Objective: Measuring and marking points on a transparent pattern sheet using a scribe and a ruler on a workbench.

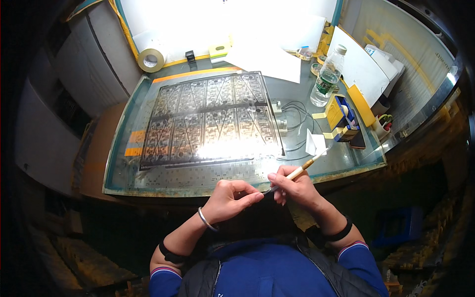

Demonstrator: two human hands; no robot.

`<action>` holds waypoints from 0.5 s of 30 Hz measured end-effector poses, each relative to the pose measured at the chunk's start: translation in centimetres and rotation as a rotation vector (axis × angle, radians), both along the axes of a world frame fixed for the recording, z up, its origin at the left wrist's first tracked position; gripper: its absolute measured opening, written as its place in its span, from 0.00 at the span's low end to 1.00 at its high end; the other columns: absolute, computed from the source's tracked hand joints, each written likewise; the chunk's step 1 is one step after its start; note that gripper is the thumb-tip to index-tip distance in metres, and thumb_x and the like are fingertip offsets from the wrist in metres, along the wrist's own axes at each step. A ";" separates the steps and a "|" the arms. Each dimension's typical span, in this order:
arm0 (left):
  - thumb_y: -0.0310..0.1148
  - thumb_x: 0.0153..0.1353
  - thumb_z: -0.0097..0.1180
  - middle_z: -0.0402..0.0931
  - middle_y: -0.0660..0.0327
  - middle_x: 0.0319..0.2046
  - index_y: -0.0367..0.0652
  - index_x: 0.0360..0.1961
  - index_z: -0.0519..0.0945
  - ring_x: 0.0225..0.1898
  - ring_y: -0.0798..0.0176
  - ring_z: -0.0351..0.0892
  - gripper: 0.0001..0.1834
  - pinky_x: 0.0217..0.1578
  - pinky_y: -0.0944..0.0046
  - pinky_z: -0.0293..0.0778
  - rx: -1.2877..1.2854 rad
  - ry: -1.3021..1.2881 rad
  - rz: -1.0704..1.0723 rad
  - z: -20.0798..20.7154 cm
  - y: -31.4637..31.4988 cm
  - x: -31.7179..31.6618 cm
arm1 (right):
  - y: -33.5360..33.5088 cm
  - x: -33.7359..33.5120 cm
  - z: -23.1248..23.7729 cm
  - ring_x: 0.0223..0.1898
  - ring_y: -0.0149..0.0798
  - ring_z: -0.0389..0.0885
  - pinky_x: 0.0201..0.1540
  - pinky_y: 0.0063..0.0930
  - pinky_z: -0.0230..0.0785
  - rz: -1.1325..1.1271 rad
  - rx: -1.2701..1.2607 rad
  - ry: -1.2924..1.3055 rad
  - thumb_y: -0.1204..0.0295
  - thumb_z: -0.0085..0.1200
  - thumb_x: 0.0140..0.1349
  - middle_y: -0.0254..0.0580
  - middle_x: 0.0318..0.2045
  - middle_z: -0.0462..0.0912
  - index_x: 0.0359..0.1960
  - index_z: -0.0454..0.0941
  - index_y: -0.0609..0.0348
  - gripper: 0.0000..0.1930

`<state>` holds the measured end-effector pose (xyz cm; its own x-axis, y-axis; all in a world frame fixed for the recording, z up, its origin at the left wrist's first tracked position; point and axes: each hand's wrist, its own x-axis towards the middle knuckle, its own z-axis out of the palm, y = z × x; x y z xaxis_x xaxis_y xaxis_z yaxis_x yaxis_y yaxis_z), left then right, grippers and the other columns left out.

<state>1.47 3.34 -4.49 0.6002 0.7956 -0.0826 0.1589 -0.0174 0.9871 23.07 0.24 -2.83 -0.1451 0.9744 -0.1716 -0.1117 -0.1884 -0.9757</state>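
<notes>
My right hand (296,188) grips a slim brush-like tool (295,173) with a white barrel, a gold-brown collar and a pale tapered end. That end points up and away to the right. My left hand (231,199) is closed in a pinch, thumb against forefinger, close to the tool's lower end. Something small and dark shows at its fingertips, but I cannot make out what. Both hands are at the near edge of a glass-topped table (118,171). Beyond them lies a large dark transparent film sheet (213,116) printed with dense circuit-like patterns, glare across its near part.
A water bottle (328,76), a blue and yellow tape dispenser (342,119) and a folded white paper (315,143) stand on the right. Thin black cables (297,116) lie beside the film. At the back are a tape roll (151,60) and white paper sheets (277,64).
</notes>
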 end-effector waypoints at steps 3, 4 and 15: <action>0.30 0.62 0.65 0.83 0.64 0.27 0.35 0.35 0.85 0.27 0.77 0.78 0.08 0.26 0.75 0.71 -0.019 0.072 -0.045 0.1 0.1 -0.8 | 0.0 1.2 0.2 0.16 0.27 0.78 0.16 0.19 0.68 -0.012 0.014 0.047 0.66 0.57 0.67 0.36 0.16 0.77 0.26 0.75 0.60 0.13; 0.30 0.61 0.65 0.83 0.64 0.26 0.35 0.35 0.86 0.27 0.77 0.78 0.08 0.25 0.75 0.71 -0.023 0.082 -0.057 0.0 0.0 -0.8 | -0.1 1.7 0.4 0.15 0.27 0.76 0.16 0.19 0.67 -0.028 0.024 0.060 0.67 0.57 0.67 0.36 0.17 0.77 0.27 0.75 0.60 0.13; 0.27 0.59 0.66 0.84 0.62 0.25 0.33 0.36 0.87 0.26 0.76 0.80 0.07 0.28 0.74 0.76 0.016 0.120 -0.078 0.5 -0.7 -2.1 | 0.8 10.7 -1.9 0.30 0.23 0.78 0.27 0.16 0.69 -0.651 0.582 -0.481 0.71 0.61 0.65 0.33 0.31 0.81 0.43 0.78 0.60 0.09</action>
